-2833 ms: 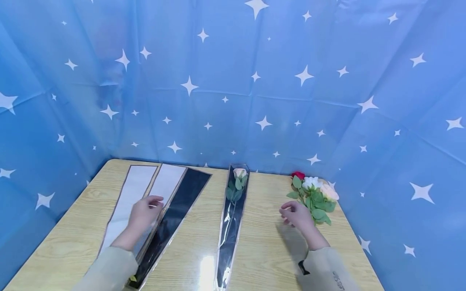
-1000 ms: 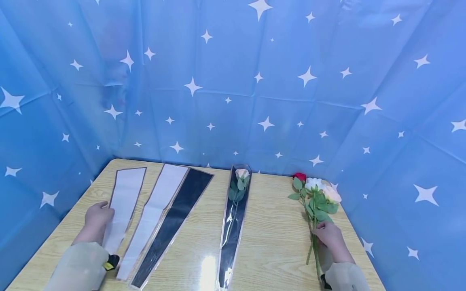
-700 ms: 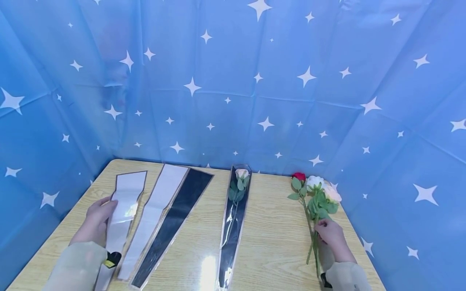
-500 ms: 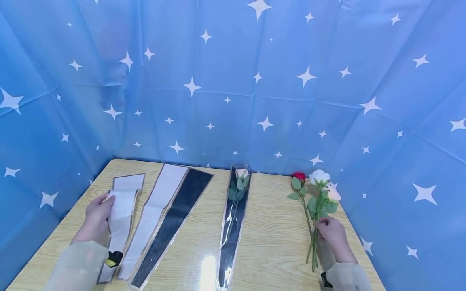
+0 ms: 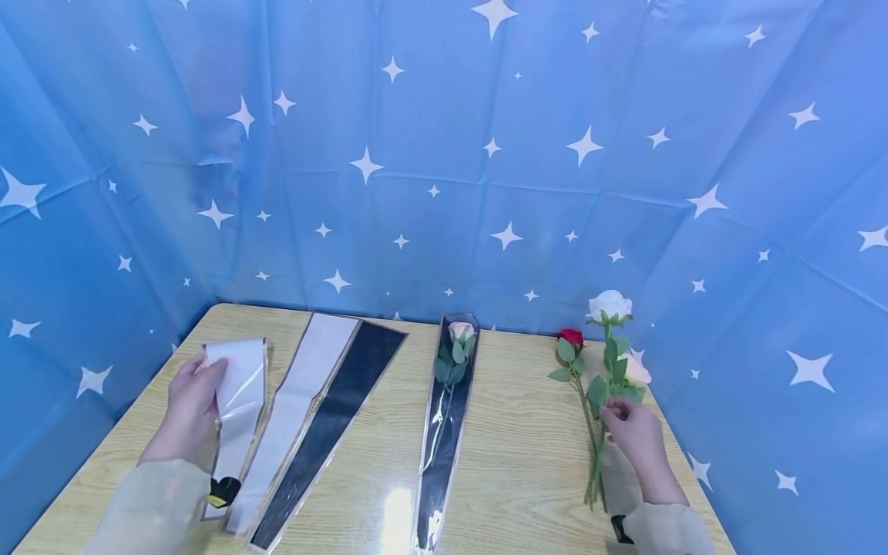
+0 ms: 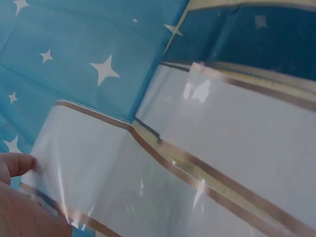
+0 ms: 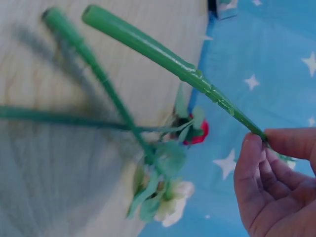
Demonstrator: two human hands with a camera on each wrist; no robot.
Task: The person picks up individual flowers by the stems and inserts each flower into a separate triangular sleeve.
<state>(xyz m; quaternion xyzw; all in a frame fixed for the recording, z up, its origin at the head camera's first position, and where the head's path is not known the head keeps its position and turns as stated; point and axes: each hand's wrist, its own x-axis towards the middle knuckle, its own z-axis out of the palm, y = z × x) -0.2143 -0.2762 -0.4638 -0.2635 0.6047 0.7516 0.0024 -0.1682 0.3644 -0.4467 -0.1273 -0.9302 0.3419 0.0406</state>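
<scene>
At the table's left, my left hand (image 5: 190, 405) pinches the upper edge of a white flower sleeve (image 5: 239, 385), thumb on its front. In the left wrist view the glossy, brown-edged sleeve (image 6: 98, 153) bends up from the table. My right hand (image 5: 638, 443) pinches the stem of a white rose (image 5: 610, 306), lifted with its bloom upright. Its green stem (image 7: 143, 47) runs out from thumb and fingertips in the right wrist view. Close by lie a red rose (image 5: 570, 338) and a pale pink rose (image 5: 636, 371), partly hidden behind the white one's leaves.
Another white sleeve (image 5: 322, 347) and a black sleeve (image 5: 347, 393) lie beside the held one. Mid-table, a black-backed clear sleeve (image 5: 438, 447) contains a pink rose (image 5: 461, 331). A blue star-printed curtain (image 5: 430, 154) stands behind the wooden table (image 5: 520, 432).
My left hand moved onto the leftmost white sleeve and bent its top up off the table. My right hand took the white rose's stem and raised it away from the other roses.
</scene>
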